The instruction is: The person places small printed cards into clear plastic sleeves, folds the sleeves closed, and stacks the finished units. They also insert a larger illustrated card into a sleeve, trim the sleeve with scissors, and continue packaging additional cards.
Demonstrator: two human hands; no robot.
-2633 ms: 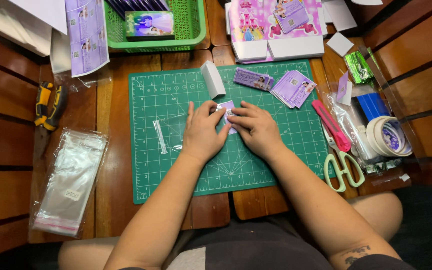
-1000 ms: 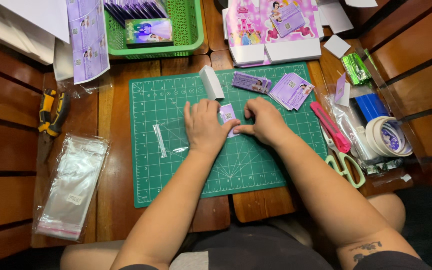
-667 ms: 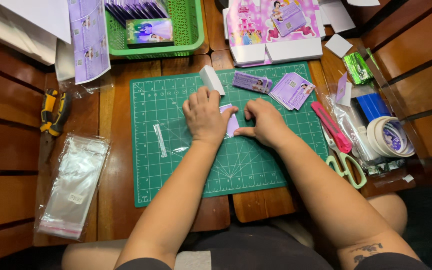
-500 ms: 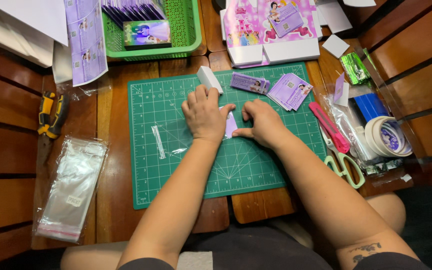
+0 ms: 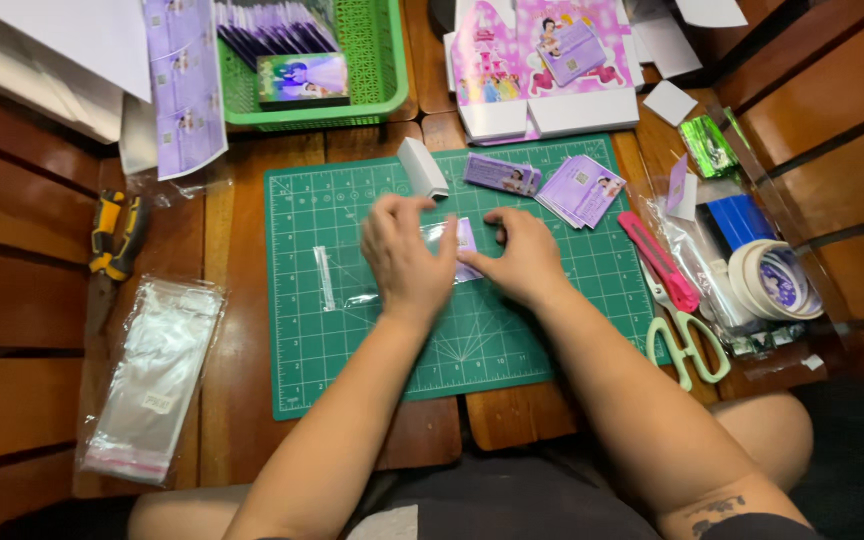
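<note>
Head view: left hand and right hand down on green cutting mat, fingers pinching small purple card in clear sleeve between them, mid-mat. Scissors right, well apart.

Your two hands meet over the middle of the cutting mat, the left hand and right hand either side of a small sleeved card lying on it. Behind them on the mat sit a small block and a card stack. Right of the mat lie a craft knife, scissors and a tape roll. Left of it rests a pack of sleeves; behind it stands a basket.
</note>
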